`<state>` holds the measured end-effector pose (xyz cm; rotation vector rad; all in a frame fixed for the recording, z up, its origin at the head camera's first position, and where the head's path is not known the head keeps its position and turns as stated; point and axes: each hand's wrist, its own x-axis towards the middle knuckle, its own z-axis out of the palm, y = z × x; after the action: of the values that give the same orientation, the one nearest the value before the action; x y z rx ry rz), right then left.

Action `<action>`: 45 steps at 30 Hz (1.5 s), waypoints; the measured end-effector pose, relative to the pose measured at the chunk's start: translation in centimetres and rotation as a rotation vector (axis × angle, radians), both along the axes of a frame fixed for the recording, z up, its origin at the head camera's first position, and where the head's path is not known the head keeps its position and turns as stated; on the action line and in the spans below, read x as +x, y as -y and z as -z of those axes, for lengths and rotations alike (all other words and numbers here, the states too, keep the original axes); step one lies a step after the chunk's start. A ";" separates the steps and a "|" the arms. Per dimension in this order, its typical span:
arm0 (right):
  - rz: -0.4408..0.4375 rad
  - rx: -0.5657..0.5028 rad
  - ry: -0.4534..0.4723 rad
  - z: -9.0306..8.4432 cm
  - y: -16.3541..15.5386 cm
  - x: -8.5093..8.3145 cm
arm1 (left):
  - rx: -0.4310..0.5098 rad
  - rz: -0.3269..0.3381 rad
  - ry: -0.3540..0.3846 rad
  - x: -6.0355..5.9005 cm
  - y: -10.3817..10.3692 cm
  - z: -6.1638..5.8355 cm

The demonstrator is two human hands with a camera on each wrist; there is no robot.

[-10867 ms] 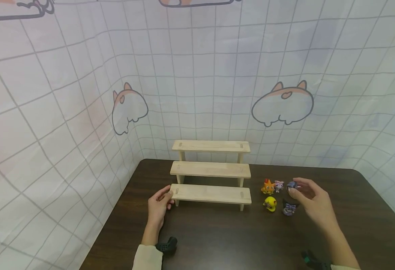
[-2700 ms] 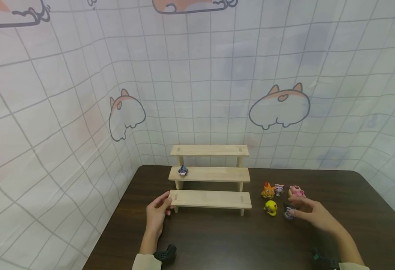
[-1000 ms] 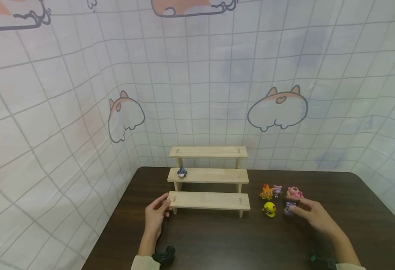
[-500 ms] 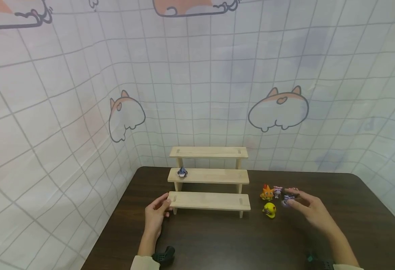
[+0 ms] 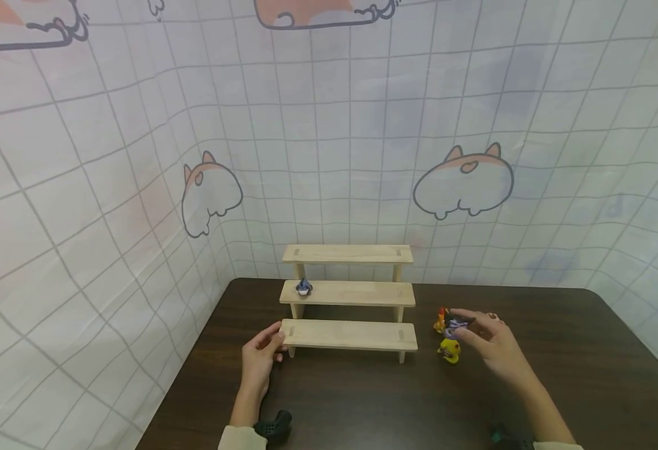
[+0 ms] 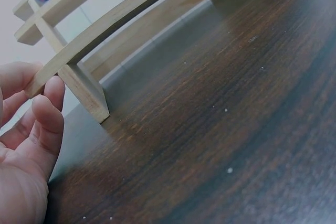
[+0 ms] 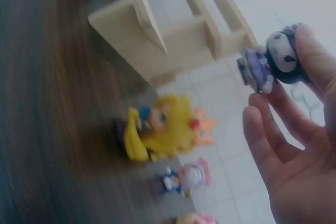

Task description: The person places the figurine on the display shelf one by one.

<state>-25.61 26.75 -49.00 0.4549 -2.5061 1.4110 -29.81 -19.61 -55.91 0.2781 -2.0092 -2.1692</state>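
The right hand (image 5: 496, 349) has carried the black-and-purple figurine (image 7: 282, 59) left, pinched, apparently clear of the table (image 5: 373, 400); the left hand (image 5: 259, 359) still pinches the wooden stand (image 5: 348, 332).

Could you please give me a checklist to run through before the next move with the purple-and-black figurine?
1. Purple-and-black figurine gripped by the right hand: ok.
2. Purple-and-black figurine above the wooden stand: not ok; it is off to the stand's right.
3. Left hand pinching the lowest tier at its left end: ok.
4. Blue figurine on the middle tier: ok.
5. Pink figurine upright: cannot tell; mostly hidden or cut off.
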 end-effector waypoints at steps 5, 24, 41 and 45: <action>-0.033 -0.068 -0.018 0.3 1.8 -0.1 | 0.006 0.003 0.001 0.0 0.0 0.0; -0.080 -0.148 0.048 0.9 8.5 0.3 | -0.004 -0.014 -0.006 -0.1 -0.2 0.1; -0.118 -0.106 0.101 -3.8 13.3 0.1 | 0.006 0.010 0.006 0.0 0.0 -0.2; -0.106 -0.096 0.077 -2.8 13.5 -2.1 | 0.003 0.003 0.004 -0.1 0.0 -0.1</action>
<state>-27.69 13.23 -46.19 0.5315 -2.4933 1.6099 -29.89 -19.60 -55.81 0.2798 -2.0105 -2.1749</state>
